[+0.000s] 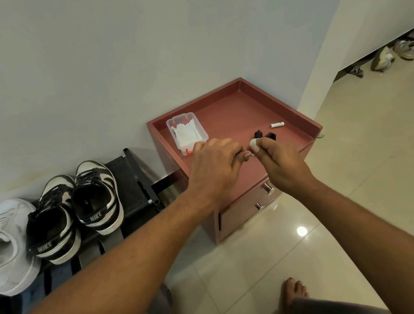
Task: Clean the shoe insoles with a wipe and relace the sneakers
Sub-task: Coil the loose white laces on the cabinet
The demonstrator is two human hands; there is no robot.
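Two black-and-white sneakers (80,205) stand laced, heels toward me, on a black shoe rack (133,180) at the left. A clear plastic box of white wipes (186,132) sits open on a reddish-brown side cabinet (237,119). My left hand (214,168) and my right hand (281,162) hover together over the cabinet's front edge, fingers curled. My right hand pinches a small white object (253,144) at its fingertips. Whether my left hand holds anything is hidden.
A white sneaker (6,247) lies at the far left of the rack. Small black pieces (265,135) and a white battery-like cylinder (277,124) lie on the cabinet top. The cabinet has two drawers with metal knobs (268,189). More shoes (392,55) sit far right. My bare foot (295,292) rests on the tiles.
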